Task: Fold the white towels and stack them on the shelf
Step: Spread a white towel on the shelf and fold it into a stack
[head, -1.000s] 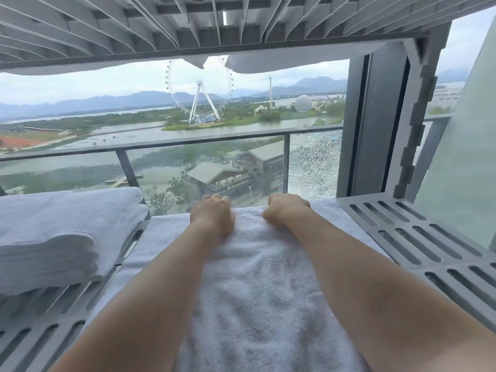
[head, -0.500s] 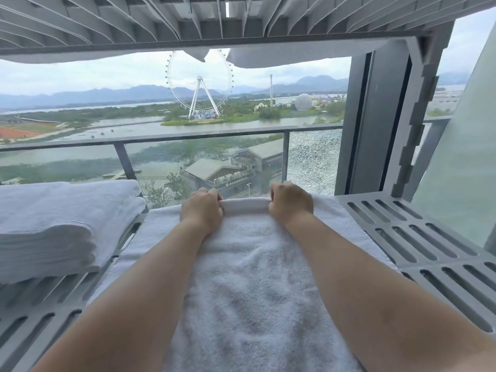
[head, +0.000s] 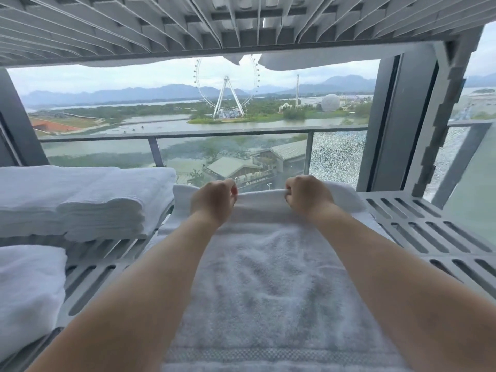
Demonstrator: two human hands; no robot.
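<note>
A white towel (head: 268, 285) lies lengthwise along the middle of the grey slotted shelf (head: 440, 237), running from the near edge to the far edge. My left hand (head: 214, 201) and my right hand (head: 308, 196) both grip its far edge with curled fingers, about a hand's width apart. The edge is lifted slightly and bunched between them. A stack of folded white towels (head: 80, 200) sits on the shelf at the left. Another folded white towel (head: 26, 294) lies nearer me at the left edge.
A second slotted shelf (head: 161, 22) hangs close overhead, with white cloth drooping over its far edge. Behind the shelf stands a glass balcony railing (head: 204, 136). A grey post (head: 442, 116) rises at the far right. The right part of the shelf is bare.
Both hands slid forward along the towel to its far edge and took hold of it. The far edge is now raised and bunched. The camera tilted so more of the left towels shows.
</note>
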